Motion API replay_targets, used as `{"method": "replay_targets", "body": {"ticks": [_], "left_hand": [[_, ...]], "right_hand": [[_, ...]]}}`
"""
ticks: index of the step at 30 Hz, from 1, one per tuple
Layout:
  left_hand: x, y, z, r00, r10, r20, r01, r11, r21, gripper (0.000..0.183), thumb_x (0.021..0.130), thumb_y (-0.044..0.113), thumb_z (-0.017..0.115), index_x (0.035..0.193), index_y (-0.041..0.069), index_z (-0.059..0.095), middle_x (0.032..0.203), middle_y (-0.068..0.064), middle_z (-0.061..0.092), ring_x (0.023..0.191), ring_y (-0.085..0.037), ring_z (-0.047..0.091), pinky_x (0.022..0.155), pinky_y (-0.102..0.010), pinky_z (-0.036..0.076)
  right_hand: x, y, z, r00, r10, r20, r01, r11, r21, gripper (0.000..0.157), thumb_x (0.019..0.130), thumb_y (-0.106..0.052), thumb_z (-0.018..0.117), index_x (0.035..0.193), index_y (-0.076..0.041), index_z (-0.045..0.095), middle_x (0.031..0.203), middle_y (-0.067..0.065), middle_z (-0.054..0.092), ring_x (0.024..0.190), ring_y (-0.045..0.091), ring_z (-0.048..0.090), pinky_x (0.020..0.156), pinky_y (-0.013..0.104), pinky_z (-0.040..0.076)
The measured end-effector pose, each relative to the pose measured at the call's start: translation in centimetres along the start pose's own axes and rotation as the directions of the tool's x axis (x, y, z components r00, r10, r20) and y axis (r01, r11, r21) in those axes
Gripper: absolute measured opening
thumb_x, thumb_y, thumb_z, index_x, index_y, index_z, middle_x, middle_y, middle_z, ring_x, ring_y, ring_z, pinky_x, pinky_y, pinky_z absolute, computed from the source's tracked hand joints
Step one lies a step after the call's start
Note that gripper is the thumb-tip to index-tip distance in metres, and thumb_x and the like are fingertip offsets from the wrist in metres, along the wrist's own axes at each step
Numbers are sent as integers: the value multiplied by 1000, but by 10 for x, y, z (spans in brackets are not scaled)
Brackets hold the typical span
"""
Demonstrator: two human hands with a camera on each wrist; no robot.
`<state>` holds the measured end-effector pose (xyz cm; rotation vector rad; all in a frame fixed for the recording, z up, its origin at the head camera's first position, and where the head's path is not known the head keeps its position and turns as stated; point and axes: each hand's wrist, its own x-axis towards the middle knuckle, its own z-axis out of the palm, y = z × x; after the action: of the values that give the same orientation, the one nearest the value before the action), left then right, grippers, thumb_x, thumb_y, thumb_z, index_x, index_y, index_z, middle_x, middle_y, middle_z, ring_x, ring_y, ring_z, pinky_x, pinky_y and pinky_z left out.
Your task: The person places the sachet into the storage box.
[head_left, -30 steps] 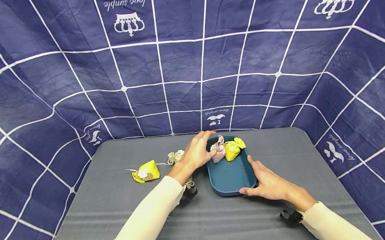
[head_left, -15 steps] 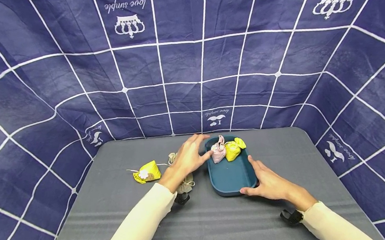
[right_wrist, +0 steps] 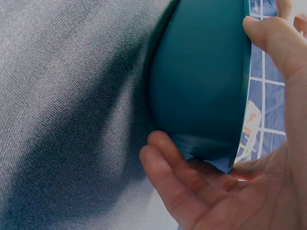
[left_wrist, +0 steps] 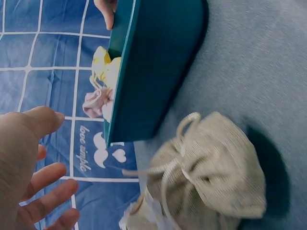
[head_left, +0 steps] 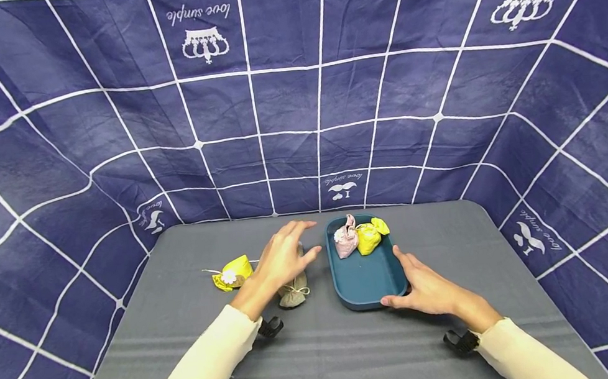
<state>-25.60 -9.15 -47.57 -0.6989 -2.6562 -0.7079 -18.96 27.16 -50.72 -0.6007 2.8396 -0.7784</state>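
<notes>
The dark teal tray [head_left: 365, 279] stands on the grey table, with a pink drawstring pouch [head_left: 346, 243] and a yellow drawstring pouch [head_left: 368, 241] at its far end. My right hand [head_left: 430, 287] grips the tray's right side; in the right wrist view the thumb [right_wrist: 271, 36] is at the rim and the fingers bend round the wall. My left hand [head_left: 278, 261] hovers left of the tray, fingers spread and holding nothing. Beneath it lies a beige drawstring pouch [head_left: 293, 294], partly hidden by the hand and large in the left wrist view.
Another yellow pouch [head_left: 237, 272] with a white flower lies on the table left of my left hand. Blue cloth [head_left: 294, 103] with white grid lines rises behind the table [head_left: 324, 362] and along both sides.
My left hand has moved left, from over the tray's left rim to above the beige pouch. More of that pouch's near end shows. My right hand has stayed at the tray.
</notes>
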Motion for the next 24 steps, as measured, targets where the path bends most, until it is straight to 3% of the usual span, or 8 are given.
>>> {"method": "replay_targets", "body": {"ticks": [10,24], "left_hand": [[-26,-25,-13,998,-29,-55,29,1000,-4,57,100,31,93,151,14,74,141,-10,81,129,-37,81,108,-56,66],[-65,-63,-29,993,-73,-89,74,997,4,58,98,30,94,149,12,75,141,-11,81,134,-38,78,111,-60,64]], "right_hand": [[0,-1,0,1000,5,-1,-5,1000,1,136,93,-63,91,177,16,20,171,44,47,156,56,57,129,71,49],[-1,-4,-1,1000,22,6,-22,1000,7,136,93,-64,91,178,15,20,171,42,48,155,54,58,128,70,50]]}}
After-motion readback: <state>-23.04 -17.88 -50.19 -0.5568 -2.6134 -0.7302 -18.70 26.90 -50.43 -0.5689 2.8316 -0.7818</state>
